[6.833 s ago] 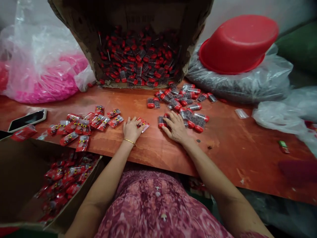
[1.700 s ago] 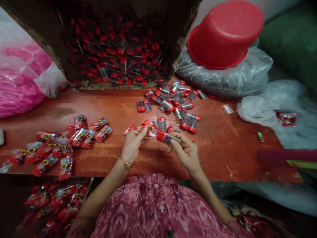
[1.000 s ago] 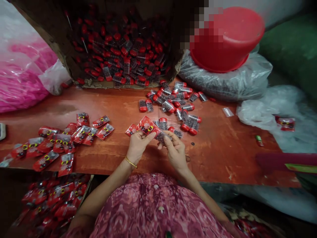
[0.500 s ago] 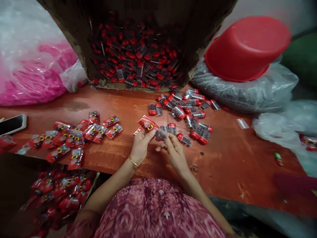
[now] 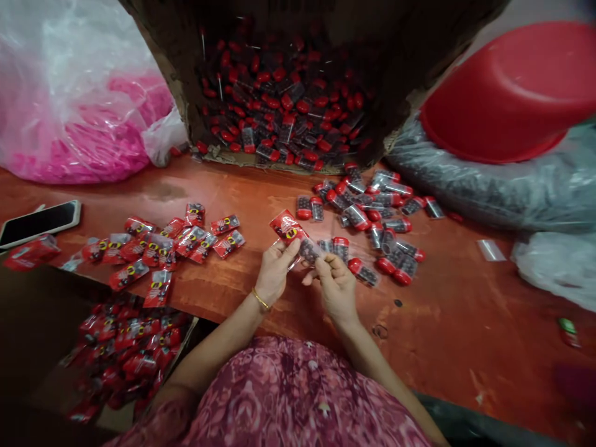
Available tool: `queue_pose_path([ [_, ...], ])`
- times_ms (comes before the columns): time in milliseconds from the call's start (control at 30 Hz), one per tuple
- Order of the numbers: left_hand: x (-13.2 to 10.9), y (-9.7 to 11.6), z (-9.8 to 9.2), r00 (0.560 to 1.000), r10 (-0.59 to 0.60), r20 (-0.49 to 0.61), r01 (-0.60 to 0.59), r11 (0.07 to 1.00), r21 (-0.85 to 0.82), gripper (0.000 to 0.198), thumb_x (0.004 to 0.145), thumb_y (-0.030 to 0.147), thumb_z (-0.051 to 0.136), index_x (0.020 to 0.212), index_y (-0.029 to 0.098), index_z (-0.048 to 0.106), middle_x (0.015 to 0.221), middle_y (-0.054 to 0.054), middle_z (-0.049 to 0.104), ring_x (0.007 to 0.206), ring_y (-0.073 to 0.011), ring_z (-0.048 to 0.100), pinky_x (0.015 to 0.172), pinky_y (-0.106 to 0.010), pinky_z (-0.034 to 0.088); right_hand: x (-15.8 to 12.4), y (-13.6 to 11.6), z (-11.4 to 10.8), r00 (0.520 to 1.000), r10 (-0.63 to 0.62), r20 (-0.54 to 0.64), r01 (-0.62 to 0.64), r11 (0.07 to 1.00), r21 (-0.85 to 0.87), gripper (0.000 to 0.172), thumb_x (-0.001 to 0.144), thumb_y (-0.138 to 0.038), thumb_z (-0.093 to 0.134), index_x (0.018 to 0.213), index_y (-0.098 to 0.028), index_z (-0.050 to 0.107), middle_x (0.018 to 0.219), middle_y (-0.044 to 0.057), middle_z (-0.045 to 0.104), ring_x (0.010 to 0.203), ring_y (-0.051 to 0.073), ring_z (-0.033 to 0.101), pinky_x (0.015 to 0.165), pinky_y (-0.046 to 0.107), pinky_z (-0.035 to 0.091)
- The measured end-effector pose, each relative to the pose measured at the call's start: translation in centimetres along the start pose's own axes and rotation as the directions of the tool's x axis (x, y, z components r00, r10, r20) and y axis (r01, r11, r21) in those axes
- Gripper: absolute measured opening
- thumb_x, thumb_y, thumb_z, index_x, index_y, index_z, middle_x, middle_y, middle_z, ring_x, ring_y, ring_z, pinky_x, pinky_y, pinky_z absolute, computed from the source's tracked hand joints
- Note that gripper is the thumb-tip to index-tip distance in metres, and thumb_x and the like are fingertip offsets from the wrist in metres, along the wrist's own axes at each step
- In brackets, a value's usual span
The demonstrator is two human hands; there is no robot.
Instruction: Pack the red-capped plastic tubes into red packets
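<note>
My left hand (image 5: pixel 275 274) pinches a small red and clear packet (image 5: pixel 291 232) held just above the wooden table (image 5: pixel 465 298). My right hand (image 5: pixel 334 282) is closed on the packet's lower clear end, where a small dark-filled vial sits inside it. Just beyond my hands lies a loose pile of red-capped vials (image 5: pixel 372 214). A spread of filled red packets (image 5: pixel 162 245) lies on the table to the left of my left hand.
A tipped cardboard box (image 5: pixel 288 93) full of vials stands at the back. A pink-filled plastic bag (image 5: pixel 84 118) is back left, a red basin (image 5: pixel 512 93) on a dark bag back right. A phone (image 5: pixel 40 222) lies far left. A box of packets (image 5: pixel 125 354) sits below the table edge.
A red-capped vial in my right hand has gone into the packet in my left hand. Both hands now hold the packet together. My view shifted left.
</note>
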State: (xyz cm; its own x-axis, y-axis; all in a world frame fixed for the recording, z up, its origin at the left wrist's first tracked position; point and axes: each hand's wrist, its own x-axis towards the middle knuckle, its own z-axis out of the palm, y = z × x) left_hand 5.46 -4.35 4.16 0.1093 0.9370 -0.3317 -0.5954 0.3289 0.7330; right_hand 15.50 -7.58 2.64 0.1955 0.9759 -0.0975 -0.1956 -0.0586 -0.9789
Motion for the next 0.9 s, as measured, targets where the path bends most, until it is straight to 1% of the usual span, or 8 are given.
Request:
queue_pose_path([
  [67,0.0,-0.4,0.2,1.000,0.014,0.023,-0.015,1.000,0.017,0.035,0.059,0.045,0.076,0.068,0.012,0.066,0.058,0.000,0.063,0.050,-0.0071,0.052,0.043,-0.017,0.037,0.0,0.1,0.2,0.997,-0.047,-0.053,0.046,0.998,-0.031,0.024,0.080,-0.041,0.059,0.086,-0.019,0.054,0.062,-0.003,0.065,0.046,0.009,0.057,0.053,0.023,0.047],
  [100,0.0,-0.6,0.2,0.999,0.025,0.037,-0.027,0.999,0.041,0.035,0.060,0.045,0.075,0.067,0.012,0.066,0.057,0.000,0.062,0.049,-0.0072,0.052,0.042,-0.017,0.036,0.0,0.0,0.2,0.997,-0.061,-0.052,0.059,0.997,-0.041,0.024,0.080,-0.041,0.059,0.087,-0.019,0.054,0.062,-0.003,0.065,0.046,0.009,0.057,0.053,0.023,0.047],
  [233,0.2,-0.4,0.3,0.997,0.071,0.028,-0.074,0.991,0.109,0.033,0.062,0.043,0.074,0.064,0.012,0.066,0.056,0.000,0.062,0.052,-0.0078,0.054,0.050,-0.019,0.041,0.3,-0.7,0.0,0.997,-0.076,0.014,0.077,0.995,-0.066,0.024,0.080,-0.043,0.057,0.085,-0.019,0.054,0.058,-0.004,0.063,0.043,0.010,0.056,0.047,0.023,0.046],
  [400,0.7,0.7,0.6,0.999,0.052,-0.011,-0.051,0.998,0.033,0.034,0.057,0.043,0.077,0.071,0.013,0.068,0.065,-0.002,0.068,0.059,-0.0112,0.061,0.060,-0.023,0.048,0.0,-1.3,0.1,0.995,-0.088,0.052,0.093,0.991,-0.099,0.023,0.081,-0.042,0.057,0.082,-0.019,0.053,0.053,-0.006,0.059,0.041,0.009,0.057,0.045,0.021,0.045],
  [600,0.5,0.5,1.0,1.000,0.003,0.019,-0.005,0.995,0.098,0.035,0.059,0.044,0.075,0.073,0.012,0.069,0.066,-0.005,0.070,0.061,-0.0138,0.063,0.057,-0.023,0.047,0.1,-1.4,0.0,0.996,-0.071,0.060,0.076,0.993,-0.085,0.025,0.080,-0.043,0.057,0.082,-0.019,0.054,0.052,-0.005,0.059,0.041,0.010,0.057,0.045,0.021,0.046],
  [767,0.7,1.0,1.0,0.999,-0.042,0.016,0.040,0.991,0.124,0.029,0.053,0.033,0.079,0.070,0.011,0.069,0.065,-0.004,0.070,0.061,-0.0125,0.062,0.060,-0.023,0.047,-0.2,-1.7,-0.3,0.997,-0.041,0.071,0.048,0.993,-0.109,0.024,0.080,-0.042,0.057,0.083,-0.019,0.054,0.049,-0.006,0.058,0.038,0.010,0.056,0.040,0.020,0.043],
  [833,0.7,1.1,1.2,0.998,-0.058,0.002,0.058,0.994,0.096,0.025,0.053,0.029,0.078,0.069,0.012,0.070,0.065,-0.004,0.070,0.062,-0.0131,0.063,0.063,-0.024,0.048,-0.3,-1.8,-0.4,0.997,-0.050,0.055,0.058,0.988,-0.144,0.020,0.080,-0.039,0.057,0.080,-0.019,0.053,0.049,-0.006,0.058,0.037,0.009,0.055,0.039,0.019,0.041],
  [900,0.7,0.9,1.6,0.998,-0.061,-0.033,0.062,0.998,0.018,0.022,0.056,0.030,0.075,0.070,0.014,0.069,0.069,-0.004,0.071,0.066,-0.0147,0.065,0.063,-0.024,0.048,-0.4,-1.7,-0.3,0.996,-0.074,0.039,0.080,0.982,-0.173,0.017,0.081,-0.036,0.057,0.079,-0.019,0.053,0.050,-0.006,0.059,0.039,0.009,0.056,0.041,0.020,0.043],
])
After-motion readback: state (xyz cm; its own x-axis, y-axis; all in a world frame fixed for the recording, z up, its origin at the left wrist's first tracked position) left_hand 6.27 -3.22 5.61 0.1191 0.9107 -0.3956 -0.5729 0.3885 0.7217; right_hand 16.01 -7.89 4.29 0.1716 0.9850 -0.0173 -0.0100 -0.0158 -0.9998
